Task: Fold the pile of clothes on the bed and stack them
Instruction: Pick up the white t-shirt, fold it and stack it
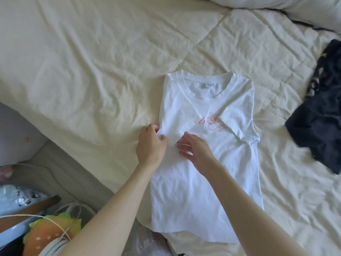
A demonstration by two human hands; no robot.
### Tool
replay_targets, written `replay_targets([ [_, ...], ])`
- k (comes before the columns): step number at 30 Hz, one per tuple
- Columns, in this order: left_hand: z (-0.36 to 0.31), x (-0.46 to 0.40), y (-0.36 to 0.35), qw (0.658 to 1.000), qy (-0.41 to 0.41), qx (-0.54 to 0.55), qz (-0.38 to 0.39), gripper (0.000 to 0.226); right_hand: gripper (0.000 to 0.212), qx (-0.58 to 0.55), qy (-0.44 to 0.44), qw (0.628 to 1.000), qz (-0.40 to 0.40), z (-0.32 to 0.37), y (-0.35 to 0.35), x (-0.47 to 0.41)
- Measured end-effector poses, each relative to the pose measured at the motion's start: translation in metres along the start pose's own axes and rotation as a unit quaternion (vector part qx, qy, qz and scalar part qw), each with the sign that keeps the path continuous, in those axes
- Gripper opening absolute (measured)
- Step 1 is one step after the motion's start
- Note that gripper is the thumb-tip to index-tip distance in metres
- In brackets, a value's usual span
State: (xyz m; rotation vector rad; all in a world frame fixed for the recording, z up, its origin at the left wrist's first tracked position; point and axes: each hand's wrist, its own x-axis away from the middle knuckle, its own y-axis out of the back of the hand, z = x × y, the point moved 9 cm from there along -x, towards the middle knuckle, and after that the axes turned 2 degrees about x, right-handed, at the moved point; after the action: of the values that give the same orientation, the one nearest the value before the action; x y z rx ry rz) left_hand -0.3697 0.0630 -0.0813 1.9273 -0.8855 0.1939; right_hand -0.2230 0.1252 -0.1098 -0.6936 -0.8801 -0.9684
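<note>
Left hand (pixel 150 143) grip pinching white T-shirt (pixel 206 163) sleeve

Soft, even daylight fills the wide-angle head view, leaving the white T-shirt (pixel 206 154) beyond the fingertips (pixel 181 145) bright and nearly washed out, with only faint shadows in the cream bedspread (pixel 92 71) creases, mild overall softness, and bowed, blurrier detail towards the frame's edges.

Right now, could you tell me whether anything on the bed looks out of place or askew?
The dark garment lies crumpled near the bed's right edge, unfolded. The white T-shirt lies flat, sleeves folded in, nothing odd.
</note>
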Motion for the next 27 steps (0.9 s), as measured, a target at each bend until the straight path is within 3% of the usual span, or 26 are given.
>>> replay_targets([
  [3,0.007,-0.005,0.005,0.998,0.017,0.055,0.014,0.013,0.020,0.065,-0.014,0.998,0.020,0.000,-0.004,0.007],
  [5,0.015,-0.009,0.007,0.995,0.033,0.092,0.031,0.007,0.026,0.204,0.016,0.978,-0.035,0.009,0.001,0.011],
  [6,0.017,-0.010,0.008,0.993,0.036,0.103,0.039,0.010,0.029,0.308,0.069,0.944,-0.096,0.023,0.006,0.013],
  [8,0.020,-0.010,0.008,0.989,0.042,0.130,0.050,0.008,0.025,0.467,0.258,0.817,-0.219,0.070,-0.001,0.030],
  [10,0.017,-0.008,0.006,0.988,0.041,0.141,0.053,0.015,0.025,0.530,0.426,0.700,-0.217,0.107,-0.033,0.042],
  [12,0.015,-0.006,0.002,0.990,0.042,0.125,0.052,0.030,0.044,0.617,0.461,0.623,-0.133,0.121,-0.065,0.022],
  [15,0.019,-0.009,-0.002,0.994,0.045,0.078,0.059,0.029,0.057,0.753,0.389,0.527,-0.066,0.117,-0.086,-0.031],
  [18,0.025,-0.012,-0.002,0.995,0.032,0.077,0.063,0.025,0.059,0.780,0.343,0.522,-0.047,0.108,-0.085,-0.059],
  [23,0.044,0.004,-0.003,0.980,0.061,0.167,0.085,0.024,0.059,0.717,0.410,0.559,-0.076,0.082,-0.068,-0.023],
  [27,0.068,0.030,-0.013,0.974,0.096,0.178,0.103,0.019,0.055,0.714,0.362,0.598,-0.035,0.009,-0.028,0.019],
])
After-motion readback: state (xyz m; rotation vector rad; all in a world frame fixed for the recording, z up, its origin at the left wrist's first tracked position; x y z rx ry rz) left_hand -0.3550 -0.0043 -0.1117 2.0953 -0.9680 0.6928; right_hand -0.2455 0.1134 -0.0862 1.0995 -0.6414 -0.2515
